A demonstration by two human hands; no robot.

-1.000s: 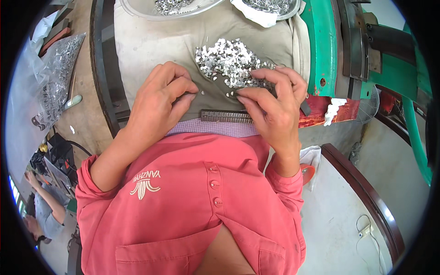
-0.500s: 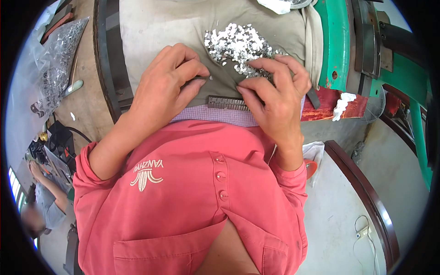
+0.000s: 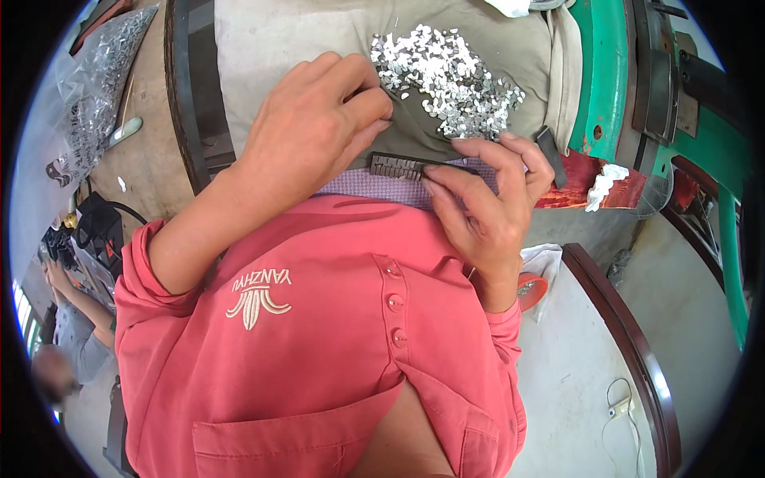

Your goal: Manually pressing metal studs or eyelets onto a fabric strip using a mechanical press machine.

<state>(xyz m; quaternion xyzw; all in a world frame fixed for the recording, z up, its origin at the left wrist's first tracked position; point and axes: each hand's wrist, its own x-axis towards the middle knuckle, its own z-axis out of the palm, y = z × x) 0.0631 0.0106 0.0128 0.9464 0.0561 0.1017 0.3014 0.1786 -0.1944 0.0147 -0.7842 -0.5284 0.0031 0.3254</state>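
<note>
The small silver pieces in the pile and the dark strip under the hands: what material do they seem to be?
The small silver pieces look like bare metal: they are bright and glint. The dark strip is probably dark metal or hard plastic: matte, ridged and straight-edged. Both lie on a cloth that looks like dull khaki fabric.

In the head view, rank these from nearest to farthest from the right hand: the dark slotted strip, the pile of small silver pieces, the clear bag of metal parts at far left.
1. The dark slotted strip: under the right hand's fingertips, at the bench edge.
2. The pile of small silver pieces: just above the hand on the grey cloth.
3. The clear bag of metal parts: far left, beyond the left hand.
</note>
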